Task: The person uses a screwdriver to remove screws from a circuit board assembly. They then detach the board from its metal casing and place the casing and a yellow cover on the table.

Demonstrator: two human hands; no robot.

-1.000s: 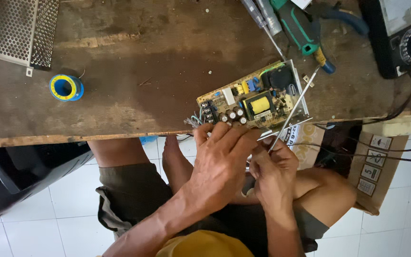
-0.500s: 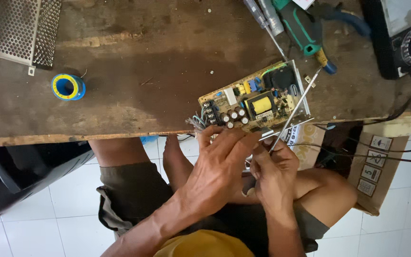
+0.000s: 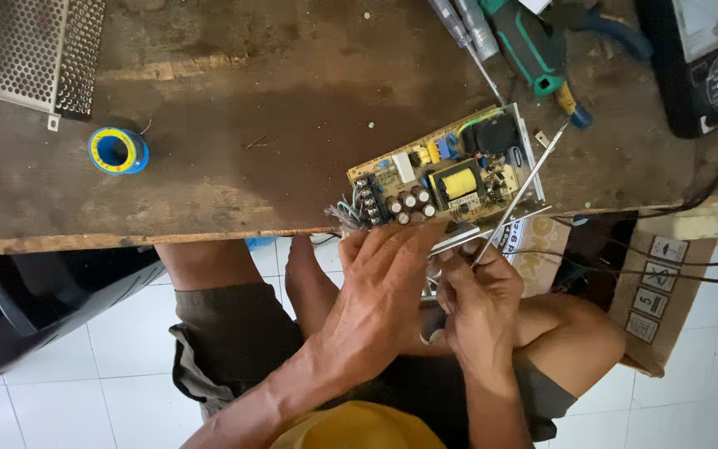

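A power-supply circuit board in a metal tray lies at the near edge of the wooden bench. It carries a yellow transformer, black capacitors and a terminal block. My left hand reaches over the bench edge, its fingers on the board's near side by the capacitors. My right hand sits just below the edge and holds a thin metal rod-like tool that slants up across the board's right side. Small metal parts between my two hands are mostly hidden.
A perforated metal cover lies at the back left, a blue and yellow tape roll nearer. Screwdrivers, a green-handled tool and a multimeter sit at the back right. A cardboard box stands on the tiled floor.
My left fingers have spread a little further onto the board's near edge. The thin tool keeps its slant across the board.
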